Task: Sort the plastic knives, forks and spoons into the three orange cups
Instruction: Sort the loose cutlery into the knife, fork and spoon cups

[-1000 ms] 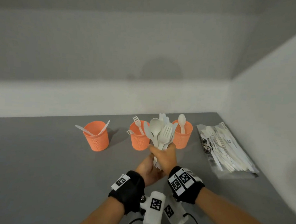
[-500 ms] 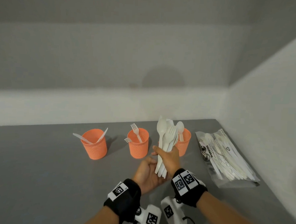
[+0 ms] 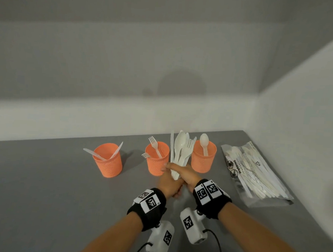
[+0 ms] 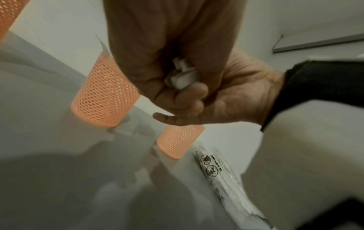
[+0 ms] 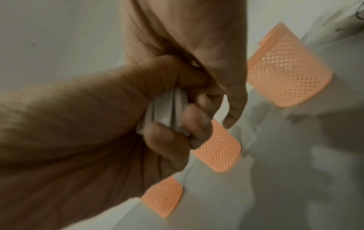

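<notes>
Clasping a bundle of white cutlery (image 3: 180, 153) upright, the right hand (image 3: 188, 174) has its grip closed round the handles; the left hand (image 3: 169, 184) lies against their lower ends, and whether its grip closes cannot be told; the bundle rises before the gap between the middle cup (image 3: 156, 165), holding forks, and the right cup (image 3: 203, 162), holding a spoon; the left cup (image 3: 107, 165) holds knives; a cutlery bag (image 3: 255, 174) lies rightward on the tabletop (image 3: 43, 186).

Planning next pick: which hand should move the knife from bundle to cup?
Probably left hand: knife stands leftmost in the bundle, knife cup sits far left, right hand grips the bundle.
</notes>
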